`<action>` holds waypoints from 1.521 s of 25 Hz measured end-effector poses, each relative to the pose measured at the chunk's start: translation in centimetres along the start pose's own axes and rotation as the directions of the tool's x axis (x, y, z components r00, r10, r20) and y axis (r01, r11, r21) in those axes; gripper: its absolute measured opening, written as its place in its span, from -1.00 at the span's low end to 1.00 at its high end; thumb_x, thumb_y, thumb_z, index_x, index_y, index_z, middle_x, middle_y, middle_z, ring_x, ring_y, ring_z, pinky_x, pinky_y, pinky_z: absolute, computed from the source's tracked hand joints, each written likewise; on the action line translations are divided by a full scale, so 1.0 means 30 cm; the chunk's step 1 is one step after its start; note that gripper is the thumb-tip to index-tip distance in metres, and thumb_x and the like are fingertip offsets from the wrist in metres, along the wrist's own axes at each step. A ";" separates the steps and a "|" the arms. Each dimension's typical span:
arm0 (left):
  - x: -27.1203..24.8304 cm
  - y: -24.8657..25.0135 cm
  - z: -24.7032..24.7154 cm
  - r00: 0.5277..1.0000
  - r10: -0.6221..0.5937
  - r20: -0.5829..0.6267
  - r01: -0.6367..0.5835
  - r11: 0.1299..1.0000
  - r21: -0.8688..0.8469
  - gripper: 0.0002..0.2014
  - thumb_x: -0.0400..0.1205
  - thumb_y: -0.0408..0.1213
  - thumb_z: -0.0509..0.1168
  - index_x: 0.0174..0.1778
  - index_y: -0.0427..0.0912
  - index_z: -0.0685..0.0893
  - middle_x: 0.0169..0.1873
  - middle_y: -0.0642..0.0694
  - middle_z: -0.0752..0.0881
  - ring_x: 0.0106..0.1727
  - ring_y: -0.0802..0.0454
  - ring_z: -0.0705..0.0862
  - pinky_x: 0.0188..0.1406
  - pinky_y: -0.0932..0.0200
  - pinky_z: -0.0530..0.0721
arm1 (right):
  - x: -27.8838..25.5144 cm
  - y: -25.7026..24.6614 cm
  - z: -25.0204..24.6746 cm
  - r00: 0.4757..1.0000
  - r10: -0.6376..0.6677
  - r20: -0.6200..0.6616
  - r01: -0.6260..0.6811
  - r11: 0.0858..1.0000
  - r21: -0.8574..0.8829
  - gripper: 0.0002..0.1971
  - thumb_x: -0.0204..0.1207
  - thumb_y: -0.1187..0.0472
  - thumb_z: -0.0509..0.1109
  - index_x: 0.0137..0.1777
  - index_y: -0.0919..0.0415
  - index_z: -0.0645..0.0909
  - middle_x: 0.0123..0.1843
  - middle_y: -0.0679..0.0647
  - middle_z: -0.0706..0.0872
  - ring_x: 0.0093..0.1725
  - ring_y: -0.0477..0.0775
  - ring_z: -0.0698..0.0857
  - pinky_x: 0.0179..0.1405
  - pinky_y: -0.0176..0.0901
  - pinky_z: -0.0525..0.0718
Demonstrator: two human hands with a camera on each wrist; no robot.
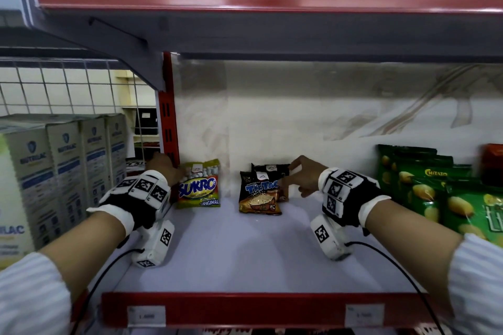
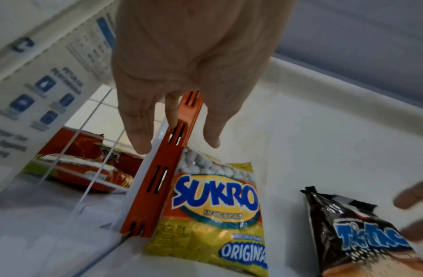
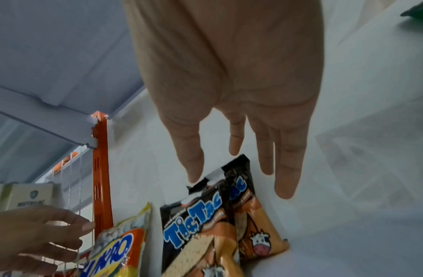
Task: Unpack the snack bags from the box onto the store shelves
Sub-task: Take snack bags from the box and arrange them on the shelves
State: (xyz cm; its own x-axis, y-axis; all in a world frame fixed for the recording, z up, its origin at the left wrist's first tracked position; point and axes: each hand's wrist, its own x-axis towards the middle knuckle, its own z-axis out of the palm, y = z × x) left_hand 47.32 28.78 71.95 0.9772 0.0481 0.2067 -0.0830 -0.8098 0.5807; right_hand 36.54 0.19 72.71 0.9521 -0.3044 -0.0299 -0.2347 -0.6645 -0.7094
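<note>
Fingers [image 2: 137,135] of the left hand [image 1: 163,168] hang straight and loose above the top edge of the Sukro bag [image 1: 199,185], holding nothing, while the right hand [image 1: 302,175] hovers with relaxed, spread fingers [image 3: 286,180] just over the two Tic Tac bags [image 1: 261,190], its thumb near the top seal of the front one; whether it touches is hard to tell. All three bags stand upright at the far side of the shelf [image 1: 245,253], the Sukro bag against the red upright [image 1: 170,128] at the left, the Tic Tac pair a little to its right, one partly behind the other. Green Chitato bags [image 1: 435,187] fill the right end. So these few bags look placed. The box is not in view, so how many remain cannot be told, but much of the shelf stands bare between the groups.
</note>
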 end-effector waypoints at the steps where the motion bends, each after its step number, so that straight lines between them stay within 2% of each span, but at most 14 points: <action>1: -0.013 0.014 -0.009 1.000 0.009 -0.026 -0.007 0.998 0.059 -0.30 0.60 -0.05 0.36 0.45 -0.55 0.36 0.36 -0.50 0.50 0.36 -0.42 0.53 0.28 -0.13 0.57 | -0.007 -0.007 -0.016 0.999 -0.024 -0.042 0.025 0.999 0.023 -0.49 0.42 0.10 0.55 0.29 0.20 0.44 -0.08 0.15 0.61 -0.18 0.14 0.64 -0.21 -0.02 0.73; 4: -0.084 0.100 -0.022 0.989 0.114 -0.094 -0.108 0.992 0.064 -0.35 0.62 -0.08 0.33 0.45 -0.48 0.32 0.34 -0.48 0.52 0.35 -0.40 0.53 0.30 -0.14 0.56 | -0.043 -0.016 -0.074 0.965 -0.108 -0.241 0.159 0.966 0.203 -0.81 0.45 0.24 0.49 0.02 0.24 0.61 -0.04 0.23 0.72 -0.19 0.13 0.69 -0.22 -0.05 0.72; 6: -0.158 0.177 -0.020 0.970 0.213 -0.121 -0.223 0.972 -0.075 -0.58 0.62 -0.17 0.34 0.27 -0.41 0.53 0.14 -0.39 0.69 0.20 -0.30 0.66 0.16 0.01 0.63 | -0.086 -0.018 -0.115 0.926 -0.146 -0.348 0.252 0.925 0.284 -0.97 0.46 0.32 0.42 -0.18 0.20 0.67 -0.16 0.18 0.78 -0.27 0.08 0.68 -0.29 -0.11 0.68; 9: -0.297 0.300 -0.004 0.943 0.321 -0.083 -0.332 0.923 -0.197 -0.79 0.59 -0.28 0.37 -0.02 -0.39 0.72 -0.05 -0.33 0.79 0.06 -0.24 0.74 0.12 0.04 0.68 | -0.169 -0.010 -0.170 0.888 -0.202 -0.413 0.344 0.889 0.303 -0.92 0.46 0.31 0.38 -0.19 0.17 0.70 -0.24 0.07 0.77 -0.22 0.05 0.68 -0.16 -0.05 0.67; 12: -0.457 0.429 0.039 0.927 0.374 -0.044 -0.371 0.887 -0.275 -0.89 0.58 -0.28 0.38 -0.17 -0.27 0.71 -0.16 -0.22 0.79 -0.02 -0.18 0.74 0.08 0.08 0.68 | -0.286 0.033 -0.225 0.875 -0.263 -0.407 0.413 0.844 0.342 -0.90 0.46 0.32 0.37 -0.22 0.14 0.67 -0.29 0.02 0.76 -0.30 -0.01 0.67 -0.30 -0.19 0.61; 15: -0.613 0.539 0.097 0.919 0.391 -0.041 -0.385 0.876 -0.290 -0.91 0.58 -0.27 0.36 -0.18 -0.20 0.73 -0.35 -0.06 0.72 -0.23 -0.01 0.68 -0.21 0.30 0.57 | -0.409 0.108 -0.274 0.865 -0.308 -0.397 0.461 0.802 0.381 -0.88 0.47 0.33 0.39 -0.25 0.11 0.64 -0.36 -0.02 0.73 -0.39 -0.07 0.63 -0.42 -0.32 0.52; 18: -0.777 0.633 0.187 0.934 0.356 0.011 -0.318 0.846 -0.429 -0.92 0.59 -0.34 0.35 -0.20 -0.23 0.69 -0.40 -0.10 0.69 -0.43 0.05 0.62 -0.55 0.37 0.58 | -0.523 0.239 -0.333 0.863 -0.321 -0.390 0.474 0.782 0.405 -0.83 0.47 0.33 0.41 -0.28 0.06 0.61 -0.37 -0.01 0.71 -0.41 -0.09 0.61 -0.47 -0.37 0.49; 21: -0.934 0.685 0.294 0.940 0.340 0.019 -0.273 0.789 -0.551 -0.95 0.60 -0.44 0.30 -0.14 -0.33 0.67 -0.30 -0.26 0.69 -0.41 -0.02 0.62 -0.39 0.16 0.70 | -0.614 0.411 -0.363 0.857 -0.319 -0.404 0.476 0.790 0.386 -0.81 0.48 0.31 0.42 -0.28 0.02 0.60 -0.38 -0.01 0.66 -0.40 -0.06 0.59 -0.44 -0.26 0.55; 27: -1.266 0.658 0.575 0.924 0.370 -0.101 -0.343 0.679 -0.649 -0.86 0.60 -0.40 0.36 -0.20 -0.07 0.62 -0.32 -0.08 0.68 -0.27 0.05 0.66 -0.26 0.19 0.71 | -0.772 0.800 -0.277 0.871 -0.361 -0.332 0.478 0.776 0.411 -0.92 0.51 0.38 0.41 -0.14 0.20 0.63 -0.23 0.22 0.68 -0.23 0.06 0.60 -0.14 -0.11 0.61; 29: -1.360 0.618 0.684 0.935 0.352 -0.048 -0.286 0.666 -0.689 -0.89 0.61 -0.42 0.33 -0.17 -0.12 0.62 -0.32 -0.06 0.67 -0.27 0.07 0.65 -0.23 0.18 0.69 | -0.815 0.907 -0.238 0.840 -0.438 -0.320 0.538 0.747 0.390 -0.94 0.53 0.36 0.41 -0.11 0.20 0.64 -0.24 0.11 0.70 -0.24 0.00 0.63 -0.16 -0.20 0.61; 31: -1.426 0.566 0.783 0.936 0.350 0.029 -0.234 0.683 -0.692 -0.94 0.63 -0.40 0.31 -0.14 -0.17 0.62 -0.30 -0.09 0.69 -0.29 0.12 0.67 -0.30 0.30 0.69 | -0.844 1.000 -0.190 0.827 -0.484 -0.287 0.561 0.746 0.358 -0.95 0.55 0.31 0.40 -0.11 0.15 0.63 -0.27 -0.01 0.69 -0.29 -0.10 0.64 -0.26 -0.30 0.60; 34: -1.478 0.467 0.948 0.936 0.286 0.206 -0.085 0.751 -0.655 -0.91 0.65 -0.40 0.29 -0.15 -0.14 0.61 -0.25 -0.16 0.71 -0.26 -0.04 0.69 -0.31 0.21 0.70 | -0.857 1.157 -0.072 0.898 -0.400 -0.182 0.440 0.805 0.398 -0.97 0.55 0.34 0.39 -0.09 0.22 0.64 -0.31 -0.08 0.64 -0.35 -0.20 0.58 -0.30 -0.39 0.53; 36: -1.490 0.397 1.066 0.932 0.211 0.296 0.014 0.792 -0.610 -0.91 0.63 -0.44 0.30 -0.15 -0.18 0.61 -0.23 -0.18 0.70 -0.22 -0.10 0.67 -0.16 0.06 0.68 | -0.850 1.267 0.018 0.944 -0.299 -0.137 0.329 0.844 0.425 -0.98 0.52 0.39 0.40 -0.09 0.31 0.65 -0.30 -0.02 0.66 -0.33 -0.19 0.58 -0.28 -0.44 0.53; 38: -1.502 0.330 1.170 0.920 0.151 0.362 0.090 0.817 -0.569 -0.93 0.62 -0.49 0.29 -0.09 -0.26 0.62 -0.19 -0.21 0.69 -0.15 -0.11 0.65 -0.02 0.02 0.64 | -0.840 1.367 0.096 0.977 -0.188 -0.104 0.215 0.872 0.440 -0.94 0.50 0.39 0.42 -0.11 0.24 0.66 -0.28 0.08 0.71 -0.29 -0.14 0.62 -0.24 -0.39 0.59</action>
State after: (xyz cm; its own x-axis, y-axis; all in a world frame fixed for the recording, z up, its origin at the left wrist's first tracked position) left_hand 9.33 -1.95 40.74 0.9571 -0.2896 -0.0074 -0.0911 -0.3250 0.9413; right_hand 3.48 -17.42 42.33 0.9537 -0.2431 0.1772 0.0860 -0.3442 -0.9350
